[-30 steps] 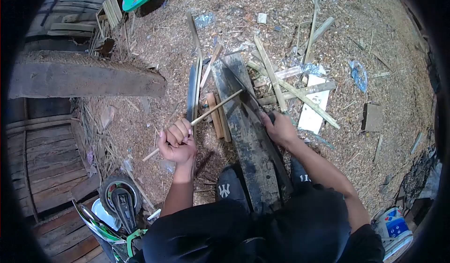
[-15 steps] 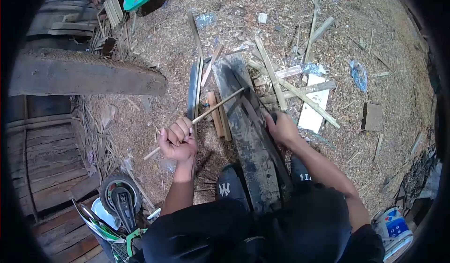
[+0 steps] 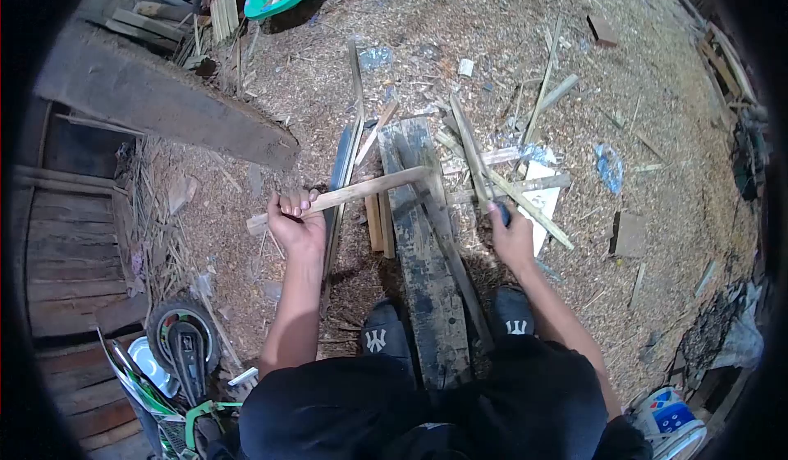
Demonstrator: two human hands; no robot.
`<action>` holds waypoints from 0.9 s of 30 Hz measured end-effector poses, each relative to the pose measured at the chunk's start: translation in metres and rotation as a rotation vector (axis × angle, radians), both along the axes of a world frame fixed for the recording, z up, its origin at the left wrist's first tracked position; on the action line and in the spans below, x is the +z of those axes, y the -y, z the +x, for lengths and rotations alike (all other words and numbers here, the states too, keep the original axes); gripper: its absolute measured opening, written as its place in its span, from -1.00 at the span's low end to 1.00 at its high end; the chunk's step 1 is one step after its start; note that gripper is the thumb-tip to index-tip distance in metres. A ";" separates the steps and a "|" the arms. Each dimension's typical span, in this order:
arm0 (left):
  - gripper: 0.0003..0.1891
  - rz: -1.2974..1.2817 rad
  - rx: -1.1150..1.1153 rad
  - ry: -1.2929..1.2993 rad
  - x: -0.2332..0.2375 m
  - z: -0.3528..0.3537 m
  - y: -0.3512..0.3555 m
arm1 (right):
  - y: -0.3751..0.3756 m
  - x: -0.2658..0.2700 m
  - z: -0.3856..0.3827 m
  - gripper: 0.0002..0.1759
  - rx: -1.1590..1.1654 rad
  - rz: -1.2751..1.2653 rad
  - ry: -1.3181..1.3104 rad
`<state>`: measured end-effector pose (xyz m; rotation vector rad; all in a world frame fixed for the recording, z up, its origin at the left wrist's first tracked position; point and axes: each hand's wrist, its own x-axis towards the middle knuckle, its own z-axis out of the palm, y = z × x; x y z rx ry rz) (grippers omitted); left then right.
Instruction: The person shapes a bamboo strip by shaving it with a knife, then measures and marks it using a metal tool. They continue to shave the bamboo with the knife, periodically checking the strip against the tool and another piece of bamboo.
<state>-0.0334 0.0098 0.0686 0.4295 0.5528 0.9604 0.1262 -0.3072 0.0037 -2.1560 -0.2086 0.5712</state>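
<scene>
Tan wood is showing along the slat (image 3: 353, 191) in the head view, its far end lying across the dark, worn worktop (image 3: 431, 283). The left hand (image 3: 297, 228) is wrapping its fingers around the near part, palm up. The right hand (image 3: 515, 242) is closing on a dark handle (image 3: 505, 214), just right of the worktop; what the handle is carrying cannot be told. The slat is looking whole, so any cutting of it is seemingly leaving one length, while loose strips (image 3: 533, 211) are lying beyond, apparently already split.
</scene>
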 end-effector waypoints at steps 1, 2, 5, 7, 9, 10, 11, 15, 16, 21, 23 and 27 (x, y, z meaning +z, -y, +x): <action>-0.55 -0.003 0.010 0.020 -0.002 -0.002 0.000 | 0.007 0.000 0.006 -0.49 -0.017 -0.021 0.179; -0.56 -0.060 0.028 0.014 -0.004 -0.002 -0.001 | 0.015 0.001 0.012 -0.52 -0.047 -0.038 0.207; -0.58 -0.152 0.057 0.019 -0.004 -0.001 0.000 | 0.037 -0.001 0.028 -0.63 -0.074 -0.073 0.358; -0.59 -0.190 0.072 0.026 -0.004 -0.001 0.002 | 0.042 0.002 0.030 -0.68 -0.035 -0.177 0.643; -0.60 -0.215 0.022 0.066 -0.004 0.000 0.005 | 0.041 0.018 0.028 -0.68 0.042 -0.103 0.698; -0.58 -0.205 0.020 0.047 -0.005 0.001 0.007 | 0.035 0.027 0.025 -0.69 0.110 -0.024 0.739; -0.58 -0.210 0.028 0.057 -0.005 0.002 0.009 | 0.029 0.028 0.022 -0.63 0.063 0.140 0.346; -0.55 -0.227 -0.059 0.080 0.000 0.005 0.026 | 0.001 0.034 0.016 -0.57 0.105 0.456 -0.055; -0.54 -0.240 -0.056 0.062 0.002 0.007 0.031 | -0.003 0.037 0.013 -0.58 0.116 0.523 -0.081; -0.50 -0.232 -0.093 0.035 0.004 0.003 0.035 | -0.003 0.034 0.014 -0.73 -0.015 0.769 -0.369; -0.51 -0.180 -0.245 0.152 -0.008 -0.002 0.032 | 0.003 0.036 0.016 -0.78 -0.022 0.700 -0.334; -0.52 -0.161 -0.244 -0.012 0.002 0.005 0.036 | 0.006 0.040 0.017 -0.79 -0.124 0.727 -0.354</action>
